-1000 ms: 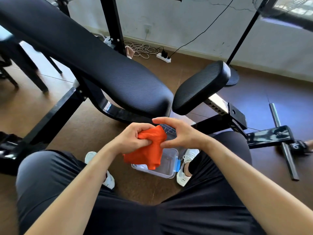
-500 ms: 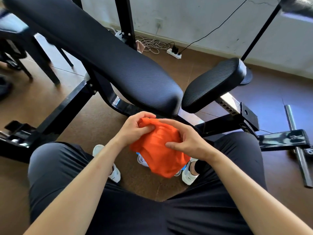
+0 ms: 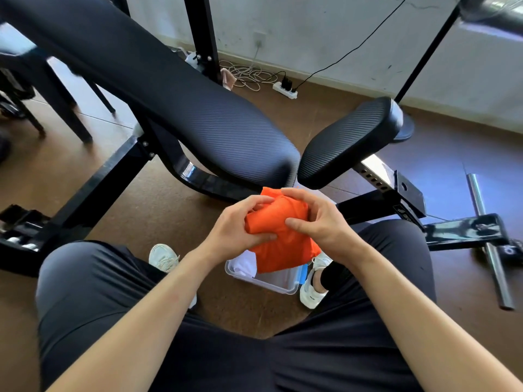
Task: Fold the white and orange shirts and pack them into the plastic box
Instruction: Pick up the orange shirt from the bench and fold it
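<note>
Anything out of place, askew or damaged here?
Nothing spilled or damaged. The orange shirt is a loose bundle, gripped by the left hand and right hand above the plastic box, where the white shirt already lies. A metal bar lies loose on the floor at right.

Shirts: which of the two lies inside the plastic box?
The white shirt: it lies in the plastic box. The orange shirt is held above the box, gripped by the left hand and the right hand.
</note>
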`<action>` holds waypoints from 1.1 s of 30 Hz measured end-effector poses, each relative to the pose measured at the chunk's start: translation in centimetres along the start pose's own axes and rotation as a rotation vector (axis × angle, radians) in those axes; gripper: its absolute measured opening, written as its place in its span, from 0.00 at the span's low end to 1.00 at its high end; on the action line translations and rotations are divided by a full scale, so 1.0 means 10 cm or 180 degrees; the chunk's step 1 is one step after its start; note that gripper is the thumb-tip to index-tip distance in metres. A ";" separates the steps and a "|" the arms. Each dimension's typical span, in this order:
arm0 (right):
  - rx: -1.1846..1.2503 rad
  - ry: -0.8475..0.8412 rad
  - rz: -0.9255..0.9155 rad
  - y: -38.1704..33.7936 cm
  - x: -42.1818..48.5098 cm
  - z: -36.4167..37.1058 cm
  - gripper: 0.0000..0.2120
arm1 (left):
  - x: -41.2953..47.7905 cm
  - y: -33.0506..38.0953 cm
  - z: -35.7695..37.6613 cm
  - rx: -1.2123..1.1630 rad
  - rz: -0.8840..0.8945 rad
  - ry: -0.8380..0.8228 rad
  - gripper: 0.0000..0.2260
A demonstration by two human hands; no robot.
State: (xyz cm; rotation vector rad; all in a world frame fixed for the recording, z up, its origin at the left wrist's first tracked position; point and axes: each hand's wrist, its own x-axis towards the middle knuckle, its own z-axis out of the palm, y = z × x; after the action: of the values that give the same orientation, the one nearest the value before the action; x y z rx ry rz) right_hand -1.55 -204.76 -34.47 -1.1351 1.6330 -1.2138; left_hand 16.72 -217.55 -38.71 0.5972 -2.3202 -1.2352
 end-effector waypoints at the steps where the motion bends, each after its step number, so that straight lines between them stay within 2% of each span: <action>1: -0.0091 -0.0080 0.0024 0.01 0.01 -0.02 0.26 | 0.00 -0.01 -0.02 0.0030 0.0021 0.0129 0.29; 4: -0.0585 -0.0248 0.0117 0.03 0.03 -0.03 0.24 | 0.00 -0.01 -0.05 -0.0137 0.0007 0.0466 0.22; 7: -0.1373 -0.0180 0.0185 0.07 0.05 0.02 0.19 | 0.03 0.00 -0.08 -0.0701 -0.0234 0.0616 0.19; 9: -0.2117 0.0032 0.0058 0.06 0.06 0.05 0.23 | 0.04 -0.03 -0.10 -0.0911 -0.0366 0.0538 0.18; 11: -0.2348 0.0015 -0.0444 0.00 0.06 0.08 0.33 | 0.04 -0.03 -0.11 -0.1045 -0.0467 0.0395 0.17; 13: -0.1997 -0.0355 -0.0784 -0.09 0.05 0.13 0.39 | 0.04 0.00 -0.11 -0.1160 -0.0526 0.0292 0.18; 16: -0.1414 -0.0599 -0.0724 -0.12 0.06 0.21 0.35 | 0.03 0.04 -0.10 -0.1309 -0.0620 0.0337 0.20; 18: -0.1128 -0.0446 -0.0678 -0.07 0.06 0.19 0.30 | 0.03 0.06 -0.09 -0.1330 -0.0702 0.0269 0.21; 21: -0.0900 -0.0006 -0.0596 -0.03 0.04 0.14 0.27 | 0.00 0.03 -0.10 -0.1090 -0.0855 -0.0185 0.28; 25: -0.0554 0.0393 -0.0370 0.05 0.03 0.05 0.26 | -0.03 -0.07 -0.10 -0.0825 -0.1100 -0.0706 0.25; 30: -0.0378 0.0784 -0.0225 0.19 0.01 -0.03 0.25 | -0.01 -0.08 -0.16 -0.0683 -0.1159 -0.0684 0.21; 33: -0.0329 0.1026 -0.0151 0.25 -0.01 -0.03 0.25 | 0.00 -0.06 -0.17 -0.0967 -0.1223 -0.0556 0.18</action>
State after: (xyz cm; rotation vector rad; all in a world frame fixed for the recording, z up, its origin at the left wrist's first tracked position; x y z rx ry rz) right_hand -2.28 -204.29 -36.81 -1.0879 1.9367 -1.4139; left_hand 17.77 -218.97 -38.35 0.8820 -2.1486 -1.8408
